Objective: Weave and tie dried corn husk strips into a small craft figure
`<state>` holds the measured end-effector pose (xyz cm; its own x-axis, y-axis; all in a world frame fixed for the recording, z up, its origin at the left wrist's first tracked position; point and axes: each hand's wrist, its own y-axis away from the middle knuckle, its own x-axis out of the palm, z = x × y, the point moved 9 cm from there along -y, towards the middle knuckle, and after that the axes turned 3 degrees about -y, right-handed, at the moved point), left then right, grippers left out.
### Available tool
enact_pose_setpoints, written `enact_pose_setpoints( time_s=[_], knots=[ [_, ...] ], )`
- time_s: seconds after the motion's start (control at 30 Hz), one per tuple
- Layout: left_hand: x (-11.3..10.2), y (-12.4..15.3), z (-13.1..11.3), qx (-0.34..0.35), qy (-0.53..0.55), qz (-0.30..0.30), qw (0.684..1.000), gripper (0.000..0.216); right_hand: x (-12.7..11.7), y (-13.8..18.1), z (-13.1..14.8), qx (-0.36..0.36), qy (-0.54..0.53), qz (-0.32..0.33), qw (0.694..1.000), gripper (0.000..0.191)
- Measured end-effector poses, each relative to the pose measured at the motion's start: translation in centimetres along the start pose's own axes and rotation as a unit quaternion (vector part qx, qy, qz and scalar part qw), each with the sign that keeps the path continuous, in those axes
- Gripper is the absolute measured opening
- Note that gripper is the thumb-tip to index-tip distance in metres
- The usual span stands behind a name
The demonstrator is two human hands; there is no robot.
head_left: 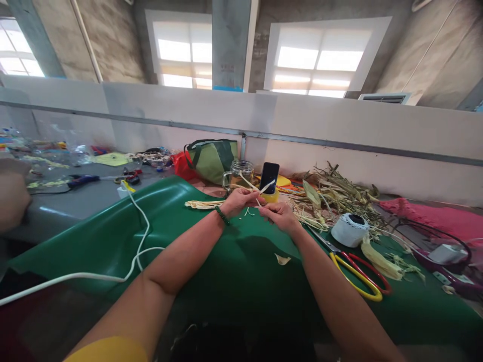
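Above a green mat (211, 261), my left hand (239, 201), with a dark beaded bracelet at the wrist, pinches pale corn husk strips (267, 187). Their loose ends stick up and cross above my fingers. My right hand (279, 216) is closed just to the right, pinching the lower end of a thin strip that runs between both hands. A bundle of pale husk strips (204, 204) lies on the mat left of my left hand. Small husk scraps lie below my hands, among them one curled piece (282, 259).
Scissors (354, 269) with red and yellow handles and a white roll (350, 230) lie on the right, near dried husks (339, 193). A phone (269, 177) and a glass mug (240, 175) stand behind my hands. A white cord (128, 274) crosses the mat's left side.
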<state>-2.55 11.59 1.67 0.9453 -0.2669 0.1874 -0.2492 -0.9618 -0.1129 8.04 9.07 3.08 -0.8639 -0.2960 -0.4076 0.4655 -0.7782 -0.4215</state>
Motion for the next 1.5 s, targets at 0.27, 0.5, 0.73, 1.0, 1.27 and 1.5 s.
enact_pose_setpoints(
  time_s=[0.27,0.5,0.73,1.0,1.27,1.5],
  knots=[
    [-2.2,0.0,-1.7,0.043,0.010,-0.059,0.997,0.040,-0.3,0.8,0.7,0.014,-0.003,0.051,0.999,0.038],
    [0.1,0.4,-1.5,0.036,-0.011,0.017,0.999,0.046,-3.1,-0.4,-1.3,0.044,-0.084,-0.097,0.991,0.050],
    [3.0,1.0,-0.7,0.028,-0.111,0.086,0.990,0.049,-3.5,0.1,0.7,-0.021,-0.001,-0.175,0.984,0.038],
    [3.1,1.3,-1.9,0.119,-0.285,0.086,0.947,0.036,-4.4,0.2,-0.1,-0.012,0.023,-0.217,0.976,0.039],
    [4.3,1.5,-1.2,0.158,-0.361,0.129,0.910,0.022,-3.0,-0.3,-0.1,-0.005,-0.018,-0.106,0.994,0.029],
    [5.5,1.6,0.1,0.156,-0.370,0.173,0.899,0.027,-3.3,-0.4,-0.4,-0.025,-0.018,-0.152,0.988,0.032]
  ],
)
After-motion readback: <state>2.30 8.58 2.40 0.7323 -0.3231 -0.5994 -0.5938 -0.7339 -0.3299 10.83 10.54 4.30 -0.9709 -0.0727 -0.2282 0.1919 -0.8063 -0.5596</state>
